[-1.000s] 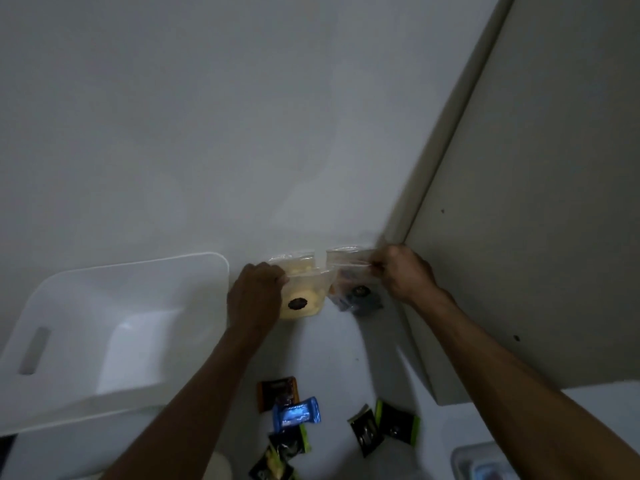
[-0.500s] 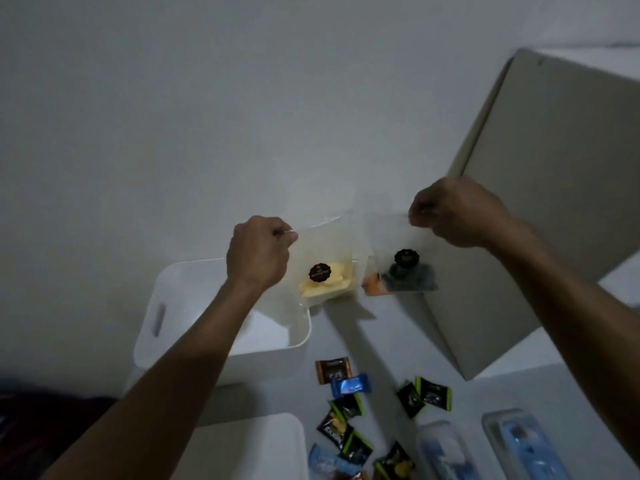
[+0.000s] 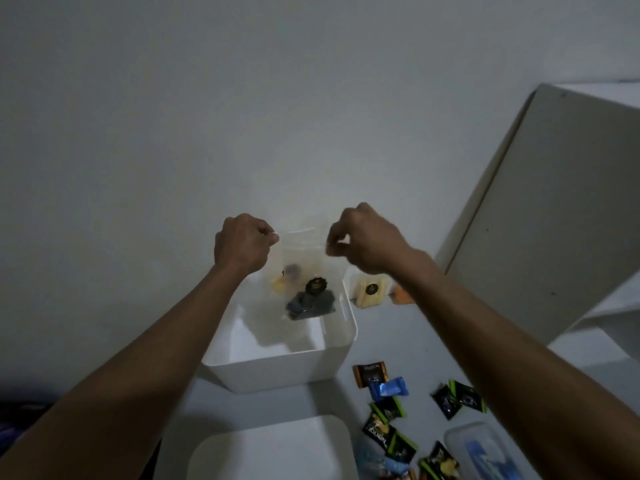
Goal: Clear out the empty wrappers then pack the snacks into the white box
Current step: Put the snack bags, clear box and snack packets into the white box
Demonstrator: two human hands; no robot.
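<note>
head view: the left hand (image 3: 242, 242) is curled, thumb and fingers pinching the top left corner of a clear bag (image 3: 304, 271); the right hand (image 3: 363, 239) is curled the same way and pinches the bag's top right corner; the bag hangs between the two hands, directly above the open white box (image 3: 277, 370), its lower part inside the box's outline; in the bag sit dark grey pieces with a round black sticker on the front, and something pale orange at the left, too blurred to name; the white box stands on a pale table (image 3: 346, 400), against the wall; just beside the box's far right corner, on the table, lies a cream packet (image 3: 370, 292) with its own round black sticker, and an orange piece (image 3: 401, 295) just to the right of it, partly hidden by the right forearm; nearer the camera, right of the box, small snacks are scattered: a brown one (image 3: 370, 374), a blue one (image 3: 388, 390) touching it, and several black-and-green ones (image 3: 457, 399); a white lid or tray (image 3: 270, 448) lies at the bottom edge, in front of the box; a clear lidded container (image 3: 481, 452) with blue inside lies at the bottom right; a tall beige panel (image 3: 554, 209) leans up at the right.
</note>
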